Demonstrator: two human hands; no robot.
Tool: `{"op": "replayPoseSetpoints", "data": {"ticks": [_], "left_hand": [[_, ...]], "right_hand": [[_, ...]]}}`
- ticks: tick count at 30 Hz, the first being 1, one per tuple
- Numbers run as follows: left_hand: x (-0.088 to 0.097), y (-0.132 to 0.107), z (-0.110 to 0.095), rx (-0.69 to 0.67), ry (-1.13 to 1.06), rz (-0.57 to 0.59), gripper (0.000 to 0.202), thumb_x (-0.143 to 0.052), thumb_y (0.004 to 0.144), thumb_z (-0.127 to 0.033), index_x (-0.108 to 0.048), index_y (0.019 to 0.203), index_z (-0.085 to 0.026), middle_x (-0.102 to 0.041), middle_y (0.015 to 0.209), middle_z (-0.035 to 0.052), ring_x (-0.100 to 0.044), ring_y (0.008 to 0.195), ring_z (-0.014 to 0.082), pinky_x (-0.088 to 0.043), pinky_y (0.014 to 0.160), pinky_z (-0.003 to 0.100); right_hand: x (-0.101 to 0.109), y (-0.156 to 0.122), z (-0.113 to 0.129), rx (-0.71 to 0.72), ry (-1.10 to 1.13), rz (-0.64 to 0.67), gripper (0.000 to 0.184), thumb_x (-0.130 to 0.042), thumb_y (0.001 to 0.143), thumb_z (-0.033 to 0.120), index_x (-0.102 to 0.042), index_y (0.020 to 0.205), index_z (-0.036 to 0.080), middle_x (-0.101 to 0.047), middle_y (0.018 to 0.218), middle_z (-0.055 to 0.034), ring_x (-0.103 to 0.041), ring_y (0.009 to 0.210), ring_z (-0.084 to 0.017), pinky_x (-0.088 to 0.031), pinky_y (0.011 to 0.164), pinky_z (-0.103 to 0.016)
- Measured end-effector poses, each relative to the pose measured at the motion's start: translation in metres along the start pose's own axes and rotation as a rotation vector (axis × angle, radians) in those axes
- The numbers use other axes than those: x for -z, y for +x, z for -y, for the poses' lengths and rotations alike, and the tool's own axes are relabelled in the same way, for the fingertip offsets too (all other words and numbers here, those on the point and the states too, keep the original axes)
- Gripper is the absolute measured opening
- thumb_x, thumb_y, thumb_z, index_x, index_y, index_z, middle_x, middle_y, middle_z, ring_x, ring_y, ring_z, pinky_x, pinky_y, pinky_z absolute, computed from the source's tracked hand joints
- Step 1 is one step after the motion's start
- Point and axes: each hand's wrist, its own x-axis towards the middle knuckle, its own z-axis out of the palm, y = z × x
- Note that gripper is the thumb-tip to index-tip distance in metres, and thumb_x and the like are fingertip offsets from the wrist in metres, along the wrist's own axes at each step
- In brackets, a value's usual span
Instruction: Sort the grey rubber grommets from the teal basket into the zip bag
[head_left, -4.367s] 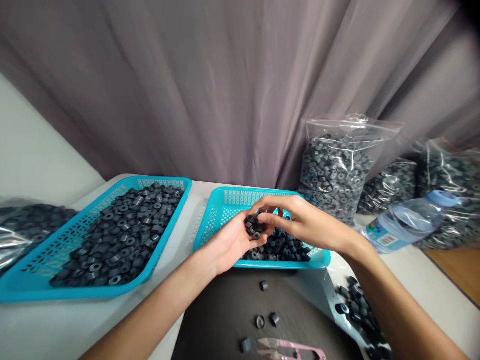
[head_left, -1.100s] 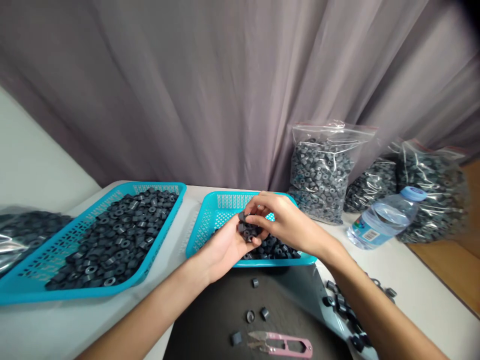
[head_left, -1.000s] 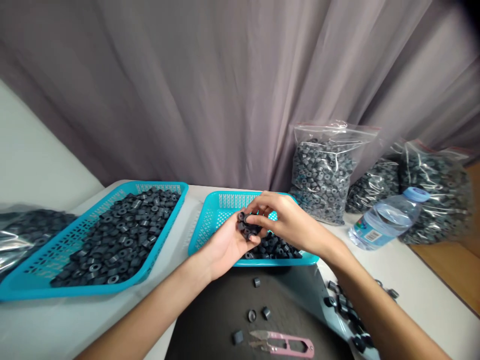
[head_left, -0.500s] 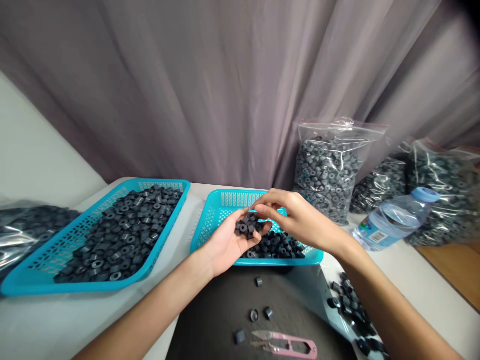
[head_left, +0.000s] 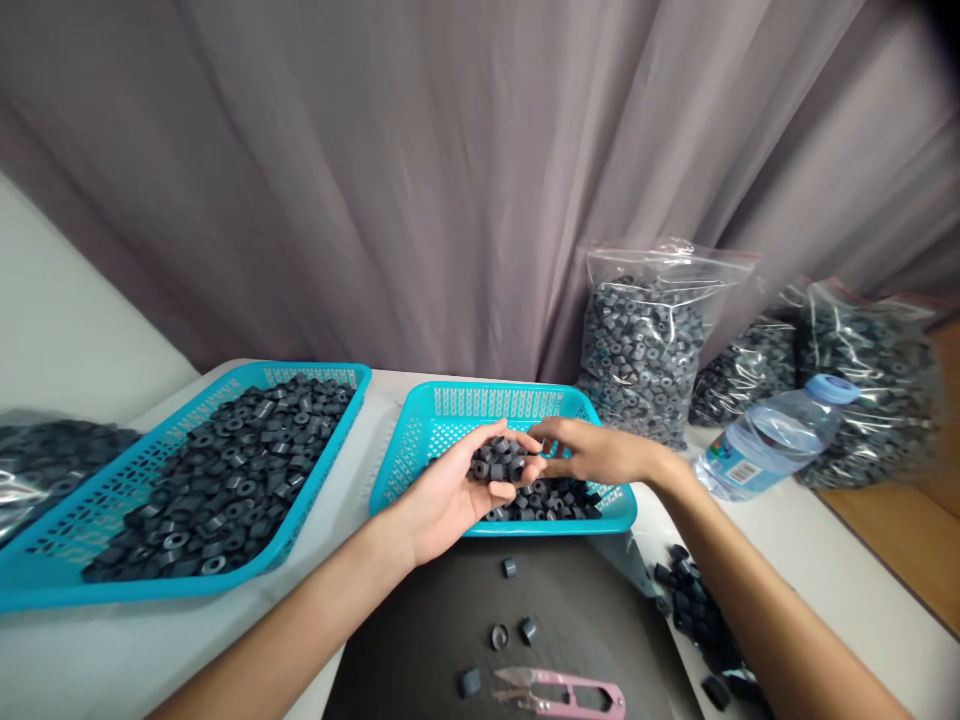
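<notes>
My left hand (head_left: pixel 450 490) is cupped palm up over the near edge of the middle turquoise basket (head_left: pixel 450 410), holding a small heap of black ring-shaped parts (head_left: pixel 496 462). My right hand (head_left: pixel 592 452) lies low over the same basket just to the right, fingers pointing left and touching the heap's edge; its fingertips are pinched together, and I cannot make out what is between them. More black rings (head_left: pixel 551 497) lie in the basket under both hands.
A second turquoise basket (head_left: pixel 90 580) full of black rings stands at left. Clear bags of rings (head_left: pixel 637 345) and a water bottle (head_left: pixel 772 437) lie at right. On the dark mat (head_left: pixel 450 620) are loose rings (head_left: pixel 500 636) and pink snips (head_left: pixel 559 693). More rings (head_left: pixel 694 620) lie at the right.
My right hand has dropped from above the heap to beside it, lower over the basket. My left hand has stayed cupped with the rings in it.
</notes>
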Motion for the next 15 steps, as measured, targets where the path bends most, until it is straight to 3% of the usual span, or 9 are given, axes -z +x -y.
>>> {"op": "replayPoseSetpoints", "data": {"ticks": [3, 7, 11, 15], "left_hand": [[-0.001, 0.0, -0.001, -0.008, -0.025, -0.005, 0.033, -0.049, 0.1, -0.023, -0.071, 0.085, -0.005, -0.064, 0.08, 0.0101, -0.06, 0.06, 0.0082, -0.037, 0.037, 0.01], [-0.001, 0.0, -0.004, 0.013, -0.04, -0.009, 0.036, -0.048, 0.1, -0.024, -0.071, 0.081, -0.004, -0.06, 0.077, 0.0082, -0.053, 0.054, 0.0051, -0.031, 0.033, 0.009], [-0.002, 0.0, -0.003, 0.015, 0.005, 0.001, 0.037, -0.046, 0.101, -0.025, -0.071, 0.083, -0.004, -0.059, 0.077, 0.0084, -0.053, 0.055, 0.0056, -0.029, 0.032, 0.009], [-0.003, -0.001, 0.0, -0.011, 0.059, 0.011, 0.038, -0.047, 0.1, -0.026, -0.071, 0.081, -0.004, -0.06, 0.08, 0.0092, -0.053, 0.058, 0.0061, -0.028, 0.034, 0.009]], "right_hand": [[-0.012, 0.007, -0.004, -0.003, -0.001, 0.016, 0.03, -0.073, 0.086, 0.034, -0.07, 0.111, 0.018, -0.071, 0.105, -0.0079, -0.065, 0.096, -0.021, -0.052, 0.086, -0.034], [-0.02, 0.016, -0.007, -0.018, 0.016, 0.009, 0.016, -0.072, 0.086, 0.024, -0.073, 0.101, 0.017, -0.072, 0.093, -0.0048, -0.064, 0.085, -0.018, -0.049, 0.077, -0.03], [-0.016, 0.016, -0.007, -0.024, 0.034, -0.026, 0.009, -0.066, 0.089, 0.021, -0.074, 0.088, 0.017, -0.071, 0.082, -0.0031, -0.063, 0.078, -0.017, -0.045, 0.07, -0.027], [-0.002, 0.009, -0.007, -0.015, 0.074, -0.08, 0.012, -0.063, 0.091, 0.023, -0.073, 0.091, 0.017, -0.071, 0.085, -0.0036, -0.062, 0.078, -0.017, -0.045, 0.07, -0.028]]}}
